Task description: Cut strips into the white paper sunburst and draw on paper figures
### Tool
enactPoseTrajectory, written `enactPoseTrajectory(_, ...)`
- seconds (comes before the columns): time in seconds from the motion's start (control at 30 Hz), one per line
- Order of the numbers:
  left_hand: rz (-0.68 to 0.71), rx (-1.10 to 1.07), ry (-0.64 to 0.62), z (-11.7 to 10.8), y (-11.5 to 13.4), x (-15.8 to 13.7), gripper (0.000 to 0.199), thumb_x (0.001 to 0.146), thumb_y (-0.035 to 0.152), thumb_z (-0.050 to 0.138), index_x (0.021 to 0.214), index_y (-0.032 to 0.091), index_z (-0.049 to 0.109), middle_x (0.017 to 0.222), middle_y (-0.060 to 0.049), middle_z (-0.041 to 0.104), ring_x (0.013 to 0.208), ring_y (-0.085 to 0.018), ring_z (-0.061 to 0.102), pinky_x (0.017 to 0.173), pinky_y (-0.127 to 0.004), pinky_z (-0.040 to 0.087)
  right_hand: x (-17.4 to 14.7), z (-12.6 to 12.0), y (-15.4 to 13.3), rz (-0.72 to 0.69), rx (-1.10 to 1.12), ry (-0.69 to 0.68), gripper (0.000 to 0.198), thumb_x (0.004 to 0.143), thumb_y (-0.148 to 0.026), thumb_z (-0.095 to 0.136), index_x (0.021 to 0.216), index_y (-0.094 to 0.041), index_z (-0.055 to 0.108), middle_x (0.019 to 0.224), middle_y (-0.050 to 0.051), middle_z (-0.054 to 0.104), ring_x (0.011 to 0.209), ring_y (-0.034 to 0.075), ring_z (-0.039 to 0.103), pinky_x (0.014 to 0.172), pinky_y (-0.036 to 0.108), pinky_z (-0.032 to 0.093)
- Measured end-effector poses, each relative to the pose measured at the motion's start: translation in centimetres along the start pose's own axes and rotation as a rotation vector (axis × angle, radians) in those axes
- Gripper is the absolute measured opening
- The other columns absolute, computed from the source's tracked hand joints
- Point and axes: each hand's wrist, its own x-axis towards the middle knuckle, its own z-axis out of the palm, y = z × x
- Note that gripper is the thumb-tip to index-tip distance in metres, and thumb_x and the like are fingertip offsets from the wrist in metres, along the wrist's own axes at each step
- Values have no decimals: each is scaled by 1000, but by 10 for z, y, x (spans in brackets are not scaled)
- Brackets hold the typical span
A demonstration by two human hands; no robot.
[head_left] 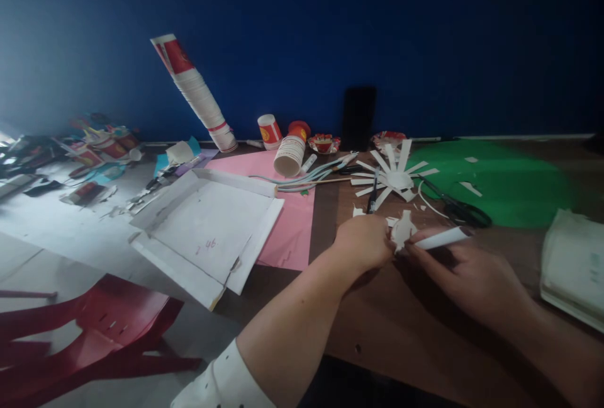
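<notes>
White sleeve cuff [226, 383] at bottom edge, left forearm running up from it. Left hand [362, 243] over brown tabletop [401, 326], fingers curled shut around a small white paper piece [402, 230], only its right part showing past the knuckles. Right hand [465, 272] just beside it, fingers pinching a white pen-like stick [441, 239], tip end touching or almost touching the paper piece; cannot tell which.

Just behind the hands: white cup cut into a fan of strips [394, 176], lying flat, dark pen [374, 192] across its near side. Black scissors [455, 206] right of it, at the edge of a big green paper sheet [491, 184]. Pale book or pad [573, 266] at far right.

Left of the hands: pink paper [295, 232] partly under an open white flat box [207, 232]. Paper cup on its side [289, 155] behind, with light blue strips or straws [306, 178] next to it. Tall stack of cups [195, 90] leaning against the blue wall. Dark upright block [358, 117] at the wall, blurred. Red plastic chair [94, 332] lower left, off the tabletop. Clutter at far left too blurred to tell.
</notes>
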Motion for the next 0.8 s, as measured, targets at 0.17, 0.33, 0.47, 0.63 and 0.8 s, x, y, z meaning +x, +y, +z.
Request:
enactPoseTrajectory(0.17, 1, -6, -6, 0, 0, 0, 22, 80, 29, 56, 91, 20, 72, 89, -9, 74, 86, -25, 69, 76, -32, 52, 0, 0, -1, 8, 0, 8, 31, 92, -48, 53, 93, -27, 76, 95, 3, 82, 83, 29, 78, 72, 38, 62)
enactPoseTrajectory(0.33, 0, -24, 0, 2, -1, 1, 19, 79, 27, 56, 87, 20, 72, 83, -8, 73, 81, -23, 69, 74, -30, 52, 3, -2, -5, -17, -16, 5, 30, 93, -45, 52, 91, -27, 76, 93, 2, 83, 79, 29, 78, 65, 35, 62)
enactPoseTrajectory(0.47, 9, -12, 2, 2, -2, 2, 18, 79, 29, 57, 85, 20, 71, 84, -9, 74, 81, -24, 69, 74, -32, 52, 3, -3, -6, -33, -13, 6, 28, 93, -43, 53, 91, -27, 76, 91, 1, 83, 78, 27, 79, 67, 34, 62)
enactPoseTrajectory(0.63, -2, 1, 0, 3, -2, 3, 20, 80, 29, 56, 89, 20, 71, 86, -9, 74, 82, -24, 69, 75, -32, 52, 2, 0, -4, -19, -9, 6, 27, 93, -43, 53, 92, -28, 76, 93, 1, 82, 81, 28, 78, 68, 35, 62)
enactPoseTrajectory(0.8, -5, 11, 2, 3, -2, 3, 20, 80, 30, 56, 89, 20, 71, 90, -10, 74, 85, -24, 69, 76, -32, 52, 3, -2, -5, 10, 10, -6, 28, 91, -44, 52, 89, -29, 76, 89, 0, 83, 76, 28, 78, 64, 35, 61)
